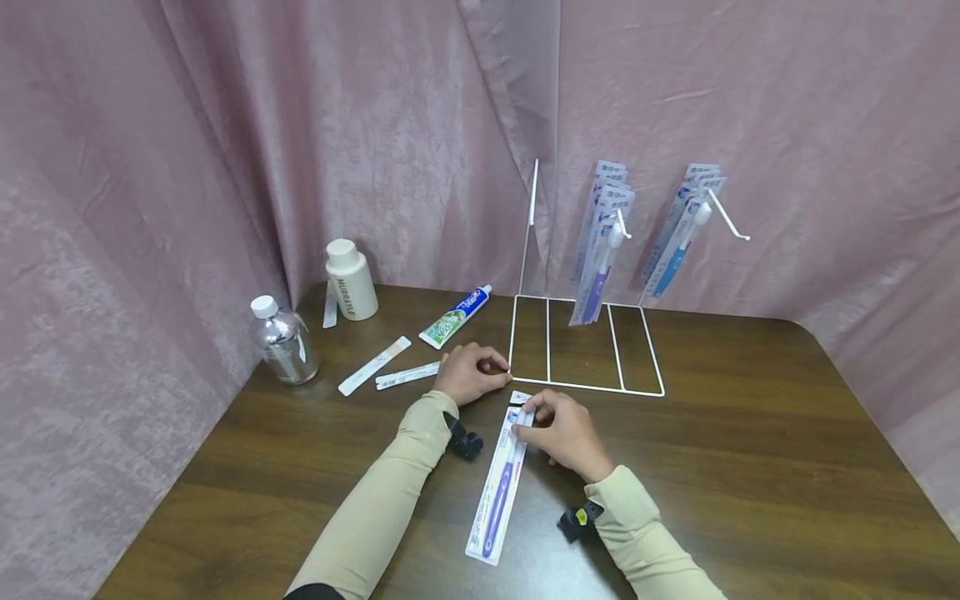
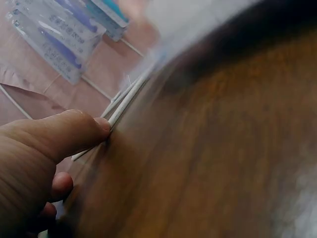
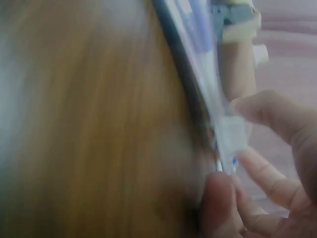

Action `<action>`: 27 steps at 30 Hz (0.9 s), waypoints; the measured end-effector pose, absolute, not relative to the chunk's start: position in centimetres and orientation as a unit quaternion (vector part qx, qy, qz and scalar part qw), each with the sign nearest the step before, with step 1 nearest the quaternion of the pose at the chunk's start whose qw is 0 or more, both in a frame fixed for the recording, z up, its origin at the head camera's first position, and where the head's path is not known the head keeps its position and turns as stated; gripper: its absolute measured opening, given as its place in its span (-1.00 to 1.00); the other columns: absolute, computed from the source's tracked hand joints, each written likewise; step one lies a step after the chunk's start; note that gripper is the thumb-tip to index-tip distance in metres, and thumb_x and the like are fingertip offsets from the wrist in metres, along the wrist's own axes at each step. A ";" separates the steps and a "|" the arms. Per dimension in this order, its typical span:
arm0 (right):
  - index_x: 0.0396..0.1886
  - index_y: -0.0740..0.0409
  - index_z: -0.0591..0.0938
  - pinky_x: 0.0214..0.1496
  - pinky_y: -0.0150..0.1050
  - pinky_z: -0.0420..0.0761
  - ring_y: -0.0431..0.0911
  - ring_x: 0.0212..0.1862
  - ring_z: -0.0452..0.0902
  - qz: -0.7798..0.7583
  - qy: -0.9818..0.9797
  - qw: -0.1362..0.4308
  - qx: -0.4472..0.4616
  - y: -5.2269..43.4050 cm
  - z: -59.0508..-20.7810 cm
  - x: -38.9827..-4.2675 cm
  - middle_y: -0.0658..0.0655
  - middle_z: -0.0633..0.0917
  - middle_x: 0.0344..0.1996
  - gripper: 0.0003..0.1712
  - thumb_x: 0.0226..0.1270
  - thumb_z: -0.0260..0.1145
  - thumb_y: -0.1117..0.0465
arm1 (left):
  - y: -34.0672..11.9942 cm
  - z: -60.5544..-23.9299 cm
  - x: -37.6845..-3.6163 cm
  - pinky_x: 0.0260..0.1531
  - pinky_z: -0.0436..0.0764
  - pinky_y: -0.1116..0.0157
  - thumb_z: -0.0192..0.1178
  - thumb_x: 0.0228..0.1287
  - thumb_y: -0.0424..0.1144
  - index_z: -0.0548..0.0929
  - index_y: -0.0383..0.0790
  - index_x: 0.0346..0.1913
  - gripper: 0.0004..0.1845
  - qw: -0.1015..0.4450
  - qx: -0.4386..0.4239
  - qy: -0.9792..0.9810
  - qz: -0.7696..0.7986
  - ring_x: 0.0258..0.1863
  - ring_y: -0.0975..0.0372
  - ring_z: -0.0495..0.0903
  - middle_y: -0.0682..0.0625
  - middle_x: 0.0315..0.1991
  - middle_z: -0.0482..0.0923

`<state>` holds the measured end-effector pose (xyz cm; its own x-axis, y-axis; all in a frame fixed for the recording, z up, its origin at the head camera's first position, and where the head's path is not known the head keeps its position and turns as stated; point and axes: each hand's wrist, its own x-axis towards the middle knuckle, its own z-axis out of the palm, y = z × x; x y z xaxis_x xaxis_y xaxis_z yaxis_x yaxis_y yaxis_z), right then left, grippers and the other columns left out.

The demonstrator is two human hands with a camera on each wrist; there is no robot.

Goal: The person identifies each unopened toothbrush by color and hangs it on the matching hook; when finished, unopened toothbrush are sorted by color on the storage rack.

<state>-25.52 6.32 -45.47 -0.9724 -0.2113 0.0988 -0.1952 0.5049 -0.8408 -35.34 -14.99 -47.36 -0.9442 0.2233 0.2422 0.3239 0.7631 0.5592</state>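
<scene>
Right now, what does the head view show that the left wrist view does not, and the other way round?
Only the head view shows the right hand pinching the packaged toothbrush on the table, plus the toothpaste tube and two bottles. Only the left wrist view shows, up close, the thumb pressing on the white wire. Both show the left hand at the wire rack and the toothbrush packs hanging on it.

Tabletop (image 1: 750, 433): dark wood grain, smooth, slight sheen. Curtain (image 1: 187, 150): pink cloth, crushed, velvety. Rack (image 1: 585, 342): thin white-coated wire. Toothbrush pack (image 1: 498, 483): glossy clear plastic, probably on card backing. Bottle (image 1: 283, 342): shiny silvery, white cap. Jar (image 1: 351, 282): matt white plastic. Sleeves (image 1: 390, 492): beige matt cloth.
</scene>
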 end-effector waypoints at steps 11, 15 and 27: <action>-0.01 0.13 0.72 -0.47 -0.38 0.59 -0.22 -0.48 0.68 -0.480 0.856 -0.136 -0.134 10.6 -43.1 -24.9 0.03 0.82 -0.46 -0.65 0.22 0.61 0.26 | -15.2 -47.9 -35.7 -0.16 0.36 0.10 0.54 0.15 0.10 0.82 0.21 -0.22 -0.81 0.085 -0.145 -0.934 -0.315 -0.28 0.26 0.51 0.19 -0.37 0.54; 0.05 0.15 0.74 -0.43 -0.49 0.58 -0.25 -0.51 0.67 -0.422 0.840 -0.292 -0.175 12.8 -39.6 -25.4 0.04 0.83 -0.44 -0.59 0.20 0.61 0.33 | -15.2 -48.2 -35.9 -0.18 0.35 0.10 0.53 0.14 0.12 0.82 0.24 -0.22 -0.81 0.084 -0.146 -0.935 -0.312 -0.29 0.27 0.50 0.20 -0.37 0.52; 0.11 0.13 0.79 -0.27 -0.62 0.50 -0.39 -0.45 0.56 -0.397 0.750 -0.491 -0.194 14.3 -31.2 -28.4 0.18 0.85 -0.26 -0.58 0.23 0.55 0.35 | -15.0 -47.7 -35.5 -0.15 0.35 0.12 0.54 0.16 0.10 0.82 0.22 -0.21 -0.82 0.079 -0.138 -0.936 -0.314 -0.28 0.27 0.51 0.19 -0.36 0.54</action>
